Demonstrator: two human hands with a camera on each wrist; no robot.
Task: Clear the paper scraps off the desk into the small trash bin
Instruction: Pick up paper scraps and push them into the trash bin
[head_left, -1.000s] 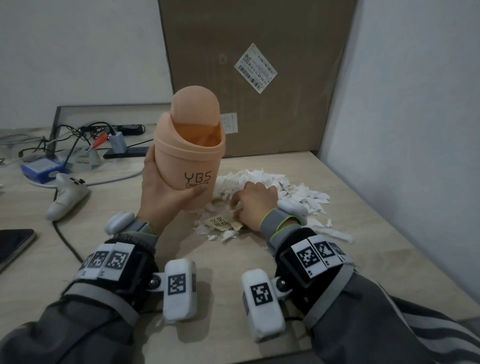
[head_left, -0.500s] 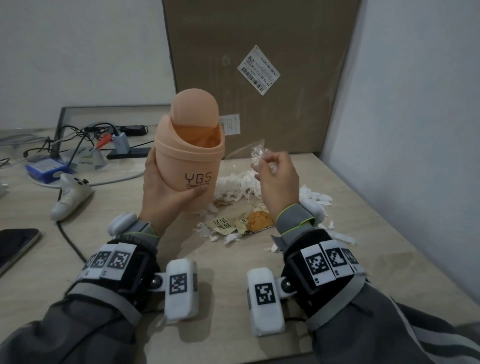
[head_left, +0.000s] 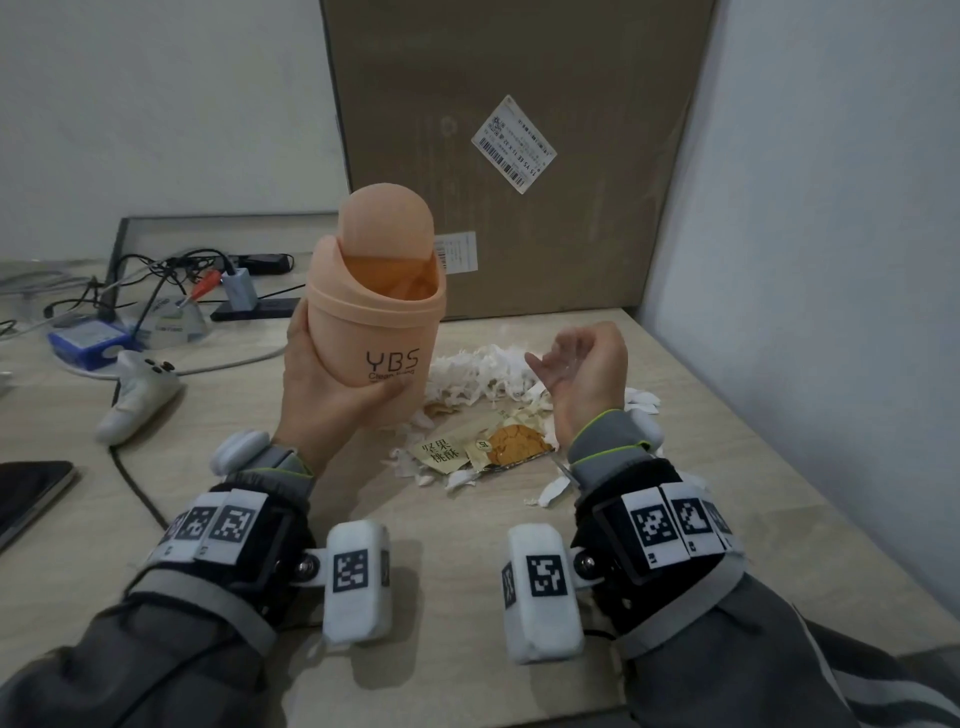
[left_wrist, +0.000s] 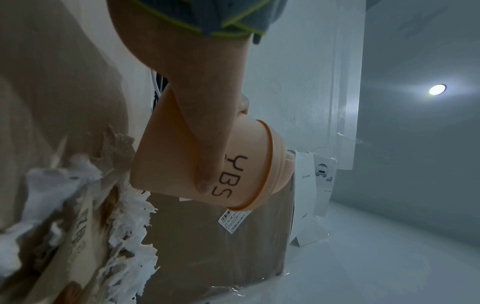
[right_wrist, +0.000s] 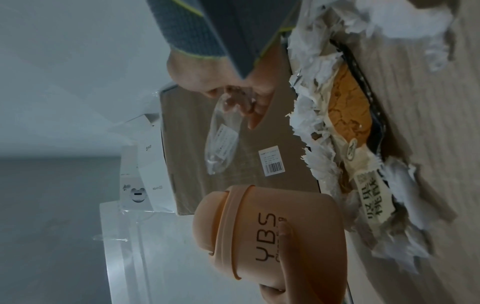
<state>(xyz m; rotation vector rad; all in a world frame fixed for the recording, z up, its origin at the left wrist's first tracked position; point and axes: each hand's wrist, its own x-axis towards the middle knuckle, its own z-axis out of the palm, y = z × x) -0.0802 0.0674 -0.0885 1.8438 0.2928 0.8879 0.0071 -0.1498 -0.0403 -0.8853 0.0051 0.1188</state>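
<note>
Bin: small peach trash bin with a domed swing lid and black "YBS" lettering, held upright above the desk, just left of the scrap pile.
Scraps: white shredded paper scraps heaped on the desk beside the bin, a snack wrapper at their near edge.
Desk: pale wood desk; a cardboard box stands behind the bin against the wall.
Left hand: left hand wraps the bin's lower body, fingers curled round it.
Right hand: right hand is raised over the scraps, right of the bin, fingertips pinching a clear plastic wrapper.
</note>
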